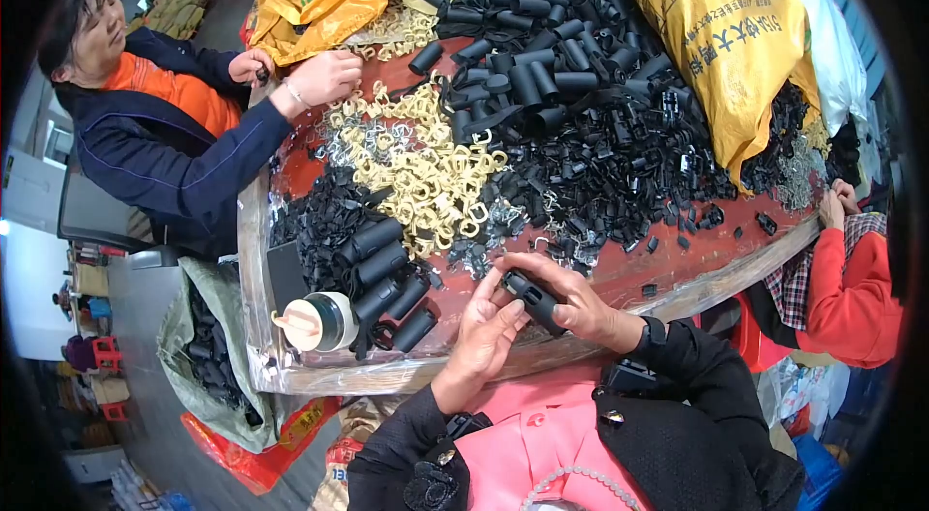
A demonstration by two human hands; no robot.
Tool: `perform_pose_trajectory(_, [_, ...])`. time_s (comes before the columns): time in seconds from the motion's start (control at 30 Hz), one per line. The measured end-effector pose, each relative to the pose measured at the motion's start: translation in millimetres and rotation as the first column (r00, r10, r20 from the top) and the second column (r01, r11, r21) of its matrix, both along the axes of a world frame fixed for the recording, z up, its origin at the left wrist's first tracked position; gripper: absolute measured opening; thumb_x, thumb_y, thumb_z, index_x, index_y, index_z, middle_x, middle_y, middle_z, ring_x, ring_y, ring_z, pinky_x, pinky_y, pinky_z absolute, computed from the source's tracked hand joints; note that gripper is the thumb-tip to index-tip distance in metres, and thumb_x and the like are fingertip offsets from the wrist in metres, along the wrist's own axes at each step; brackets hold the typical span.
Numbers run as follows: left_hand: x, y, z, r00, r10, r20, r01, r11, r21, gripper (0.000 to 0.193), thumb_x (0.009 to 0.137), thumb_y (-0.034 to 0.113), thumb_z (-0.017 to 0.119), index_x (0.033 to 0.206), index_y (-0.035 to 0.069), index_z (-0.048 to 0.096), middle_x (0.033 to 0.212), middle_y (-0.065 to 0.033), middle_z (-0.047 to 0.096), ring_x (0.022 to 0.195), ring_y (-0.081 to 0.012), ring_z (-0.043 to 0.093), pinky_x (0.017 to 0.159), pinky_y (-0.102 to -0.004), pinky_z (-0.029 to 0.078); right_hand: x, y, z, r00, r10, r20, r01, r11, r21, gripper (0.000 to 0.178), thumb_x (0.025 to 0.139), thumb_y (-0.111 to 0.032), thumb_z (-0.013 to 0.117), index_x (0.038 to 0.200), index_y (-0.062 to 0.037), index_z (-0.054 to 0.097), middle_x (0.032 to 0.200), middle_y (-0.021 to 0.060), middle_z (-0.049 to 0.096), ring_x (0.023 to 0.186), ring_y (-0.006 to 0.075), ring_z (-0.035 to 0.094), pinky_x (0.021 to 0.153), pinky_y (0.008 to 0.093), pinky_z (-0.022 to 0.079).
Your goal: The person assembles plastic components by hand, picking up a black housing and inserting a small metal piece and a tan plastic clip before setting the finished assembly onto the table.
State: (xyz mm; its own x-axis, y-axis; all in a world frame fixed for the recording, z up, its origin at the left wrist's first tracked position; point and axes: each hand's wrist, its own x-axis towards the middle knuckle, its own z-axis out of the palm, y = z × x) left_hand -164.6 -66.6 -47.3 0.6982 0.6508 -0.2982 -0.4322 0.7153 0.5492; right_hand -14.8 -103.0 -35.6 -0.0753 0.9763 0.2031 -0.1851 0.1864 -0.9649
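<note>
Close to the near table edge I hold a short black plastic tube [535,298] with an oval slot in its side. My left hand [482,337] is closed round its left end. Around its other end and along the top, the fingers of my right hand [585,306] are closed too. Part of the tube is hidden under my fingers. Just past my hands lie small black plastic parts [600,182] and silvery metal clips [581,250]. Left of my left hand, several finished-looking black tubes [377,264] lie in a group.
Cream plastic rings [426,172] and a large heap of black tubes [542,56] cover the red table [668,269]. A lidded cup [324,322] stands at the near left corner. Yellow sacks [731,37] rest at the back. One co-worker's hand [329,75] works at left; another person's hands [840,201] are at right.
</note>
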Motion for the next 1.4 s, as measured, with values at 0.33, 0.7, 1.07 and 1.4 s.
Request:
perform_pose_trajectory(0.33, [1, -1, -10, 0.999, 0.034, 0.019, -0.031, 0.991, -0.128, 0.059, 0.081, 0.002, 0.055, 0.130, 0.002, 0.023, 0.115, -0.0092, 0.046, 0.107, -0.0180, 0.046, 0.092, -0.0323, 0.039, 0, 10, -9, 0.998, -0.053, -0.015, 0.052, 0.997, -0.057, 0.055, 0.080, -0.045, 0.048, 0.107, 0.0036, 0.051, 0.101, 0.0114, 0.053, 0.094, 0.0192, 0.052, 0.083, 0.0292, 0.039])
perform_pose_trajectory(0.7, [6, 0, -4, 0.999, 0.048, 0.026, -0.043, 0.985, -0.167, 0.054, 0.081, 0.002, 0.054, 0.128, -0.001, 0.027, 0.117, -0.0094, 0.045, 0.109, -0.0170, 0.046, 0.094, -0.0307, 0.038, 2, 17, 0, 0.994, -0.036, -0.100, 0.025, 0.994, -0.110, 0.045, 0.079, -0.039, 0.052, 0.093, 0.0032, 0.054, 0.087, 0.0074, 0.053, 0.083, 0.0143, 0.051, 0.075, 0.0260, 0.041])
perform_pose_trajectory(1.07, [-2, -12, 1, 0.999, -0.011, 0.033, 0.016, 0.988, -0.154, 0.040, 0.083, 0.011, 0.055, 0.118, 0.001, 0.039, 0.114, -0.0072, 0.047, 0.106, -0.0155, 0.048, 0.092, -0.0289, 0.040, -3, 3, -4, 0.999, 0.001, 0.037, 0.003, 0.994, -0.106, 0.037, 0.077, -0.031, 0.054, 0.091, 0.0029, 0.054, 0.085, 0.0066, 0.052, 0.079, 0.0127, 0.050, 0.071, 0.0247, 0.040])
perform_pose_trajectory(1.4, [-1, -9, 3, 1.000, 0.016, -0.010, -0.017, 0.989, -0.149, 0.044, 0.083, 0.007, 0.054, 0.123, 0.001, 0.034, 0.112, -0.0070, 0.048, 0.099, -0.0149, 0.051, 0.085, -0.0277, 0.044, -3, 11, 12, 0.960, 0.024, 0.279, 0.012, 0.992, -0.129, 0.036, 0.072, -0.025, 0.058, 0.095, 0.0016, 0.052, 0.086, 0.0095, 0.053, 0.082, 0.0191, 0.050, 0.075, 0.0297, 0.040])
